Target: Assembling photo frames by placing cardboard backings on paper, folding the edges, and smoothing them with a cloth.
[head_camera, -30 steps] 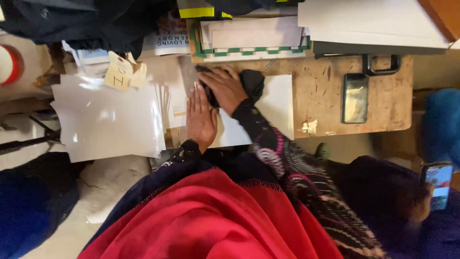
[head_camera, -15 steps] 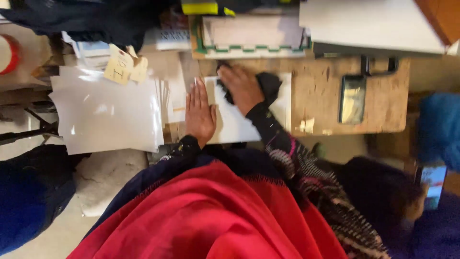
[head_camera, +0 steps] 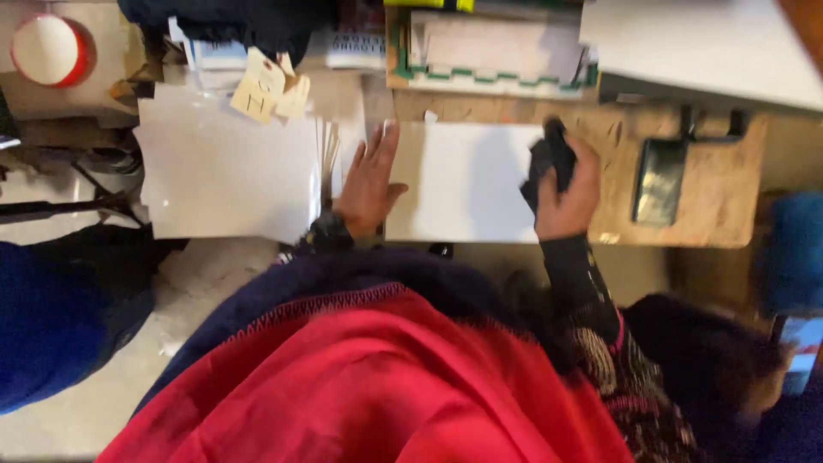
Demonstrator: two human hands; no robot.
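Head view: dark cloth (head_camera: 549, 163) inside right hand (head_camera: 570, 193) grip.

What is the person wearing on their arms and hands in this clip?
Both hands are bare, no gloves. The left hand has a dark cuff or band at the wrist. The right hand comes out of a tight black sleeve, with dark patterned knit further up.

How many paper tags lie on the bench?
2: pale yellow paper tag lies on the white sheet stack's top edge; a second tag overlaps its right side. More may hide under the dark cloth above.
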